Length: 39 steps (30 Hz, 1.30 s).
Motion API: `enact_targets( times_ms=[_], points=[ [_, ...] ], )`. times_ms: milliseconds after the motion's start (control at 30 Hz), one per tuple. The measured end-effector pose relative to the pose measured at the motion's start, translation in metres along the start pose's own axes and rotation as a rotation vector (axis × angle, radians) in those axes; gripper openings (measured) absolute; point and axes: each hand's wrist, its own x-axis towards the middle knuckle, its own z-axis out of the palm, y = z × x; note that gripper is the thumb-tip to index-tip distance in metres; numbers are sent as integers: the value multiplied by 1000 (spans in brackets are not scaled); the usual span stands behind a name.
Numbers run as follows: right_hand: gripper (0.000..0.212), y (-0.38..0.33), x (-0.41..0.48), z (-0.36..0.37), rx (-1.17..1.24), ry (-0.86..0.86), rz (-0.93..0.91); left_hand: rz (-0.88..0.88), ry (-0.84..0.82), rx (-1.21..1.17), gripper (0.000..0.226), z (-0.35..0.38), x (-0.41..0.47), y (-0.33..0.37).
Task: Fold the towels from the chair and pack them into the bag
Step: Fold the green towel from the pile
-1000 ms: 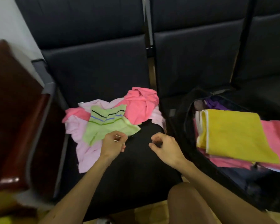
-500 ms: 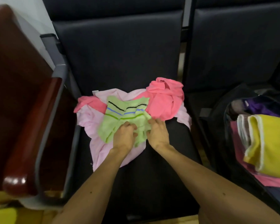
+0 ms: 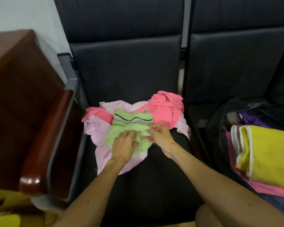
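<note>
The green towel [image 3: 129, 128], crossed by black, blue and green stripes, lies rumpled on top of a pale pink towel [image 3: 102, 135] at the middle of the black chair [image 3: 146, 174] seat. The left hand [image 3: 124, 145] lies flat on the towel's near part, fingers straight and pressing the cloth down. The right hand [image 3: 160, 134] is just beside it, its thumb and fingers curled on a fold at the towel's right edge. A crumpled hot pink towel [image 3: 167, 108] sits touching the green one at the back right. On the next seat to the right stands the open black bag [image 3: 213, 128], with a folded yellow towel [image 3: 269, 153] on a pink one [image 3: 261, 187] inside. A wooden armrest [image 3: 44, 145] runs along the chair's left.
</note>
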Motion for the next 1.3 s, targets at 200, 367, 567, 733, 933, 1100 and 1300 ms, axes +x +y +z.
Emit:
enact_targets(
  times_ms=[200,367,567,733,933,1100,1300],
  points=[
    [7,-91,-70,-9,13,-37,-152,105,172,-212,19,-63,-17,35],
    [11,-149,-137,-28,-33,71,-327,124,309,-455,17,-148,-45,79],
    [12,-181,-213,-40,-181,86,-459,218,472,-673,13,-246,-92,147],
    [12,-195,-275,-46,-322,26,-530,323,478,-684,17,-293,-130,193],
    [11,-203,-333,-55,-392,-71,-646,437,468,-614,13,-328,-167,234],
    [23,-199,-359,-60,-350,-130,-631,470,462,-504,8,-345,-185,250],
    [48,-191,-390,-55,-342,-212,-730,416,457,-405,10,-359,-194,261]
  ],
)
